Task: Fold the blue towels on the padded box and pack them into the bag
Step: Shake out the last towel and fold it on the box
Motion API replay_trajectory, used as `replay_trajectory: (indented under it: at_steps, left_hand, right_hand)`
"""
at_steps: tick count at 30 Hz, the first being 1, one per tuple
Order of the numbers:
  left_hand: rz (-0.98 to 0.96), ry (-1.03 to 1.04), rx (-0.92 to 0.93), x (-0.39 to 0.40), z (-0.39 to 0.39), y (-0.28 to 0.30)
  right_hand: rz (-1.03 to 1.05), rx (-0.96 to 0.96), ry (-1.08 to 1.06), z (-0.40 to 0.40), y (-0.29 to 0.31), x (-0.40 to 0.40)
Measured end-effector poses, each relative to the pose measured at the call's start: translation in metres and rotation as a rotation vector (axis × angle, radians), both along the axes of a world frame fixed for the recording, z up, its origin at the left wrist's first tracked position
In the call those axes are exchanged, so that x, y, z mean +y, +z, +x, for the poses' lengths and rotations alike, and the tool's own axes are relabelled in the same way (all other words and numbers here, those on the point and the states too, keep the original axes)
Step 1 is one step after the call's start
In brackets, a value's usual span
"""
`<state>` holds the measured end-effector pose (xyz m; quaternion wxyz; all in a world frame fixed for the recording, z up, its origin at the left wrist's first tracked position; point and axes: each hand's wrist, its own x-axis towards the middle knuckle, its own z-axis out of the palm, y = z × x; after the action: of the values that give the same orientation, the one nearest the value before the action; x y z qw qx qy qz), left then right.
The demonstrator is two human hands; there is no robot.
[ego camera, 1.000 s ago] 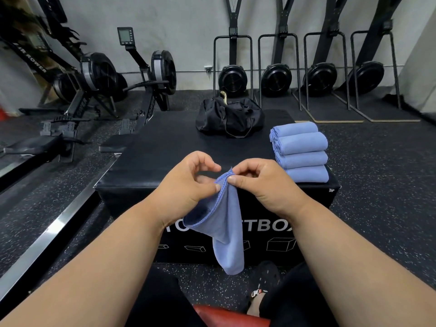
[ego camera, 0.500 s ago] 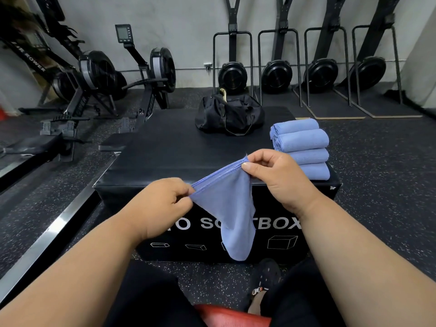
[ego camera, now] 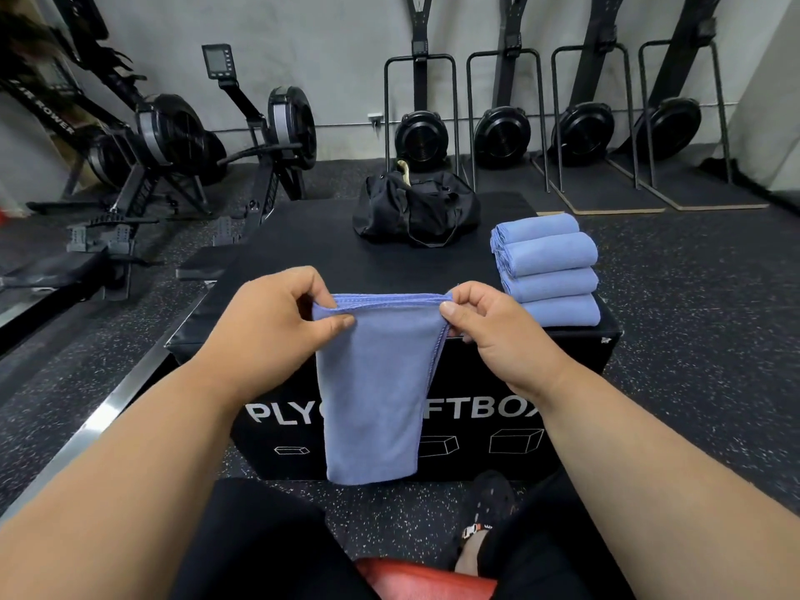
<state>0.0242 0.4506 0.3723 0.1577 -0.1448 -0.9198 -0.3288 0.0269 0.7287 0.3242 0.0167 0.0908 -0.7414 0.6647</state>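
Note:
A blue towel [ego camera: 372, 383] hangs in the air in front of the black padded box [ego camera: 303, 253], its top edge stretched level. My left hand [ego camera: 272, 313] pinches the towel's left top corner and my right hand [ego camera: 489, 322] pinches the right top corner. Several folded blue towels [ego camera: 547, 270] lie in a row along the box's right side. A black bag [ego camera: 415, 210] sits at the far edge of the box, with its opening hard to make out.
Rowing machines [ego camera: 182, 158] stand on the left floor, and upright machines [ego camera: 502, 132] line the back wall. A metal rail [ego camera: 86, 430] runs along the floor at lower left. My legs and one shoe [ego camera: 480, 517] are below the box's front.
My hands have moved apart along the towel's top edge, from touching together to spread wide, so the bunched towel now hangs flat and wider.

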Motion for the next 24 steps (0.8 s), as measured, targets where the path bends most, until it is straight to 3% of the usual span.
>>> replay_trajectory:
  at_steps: [5,9,15,24]
  left_hand:
    - [0.147,-0.019,-0.071,-0.001,-0.003,0.0]
    - [0.315,-0.082,-0.237,-0.003,-0.012,-0.006]
    - [0.255,-0.163,-0.461,-0.008,-0.007,-0.008]
    - [0.324,-0.215,-0.471,-0.009,-0.012,-0.009]
  right_hand:
    - [-0.058,-0.01,0.014,-0.002,0.0,-0.005]
    - [-0.12,-0.074,0.012,-0.006,-0.006,-0.011]
    - [-0.195,-0.147,0.062,-0.004,-0.012,-0.009]
    - [-0.28,-0.184,0.107,-0.008,-0.009,-0.015]
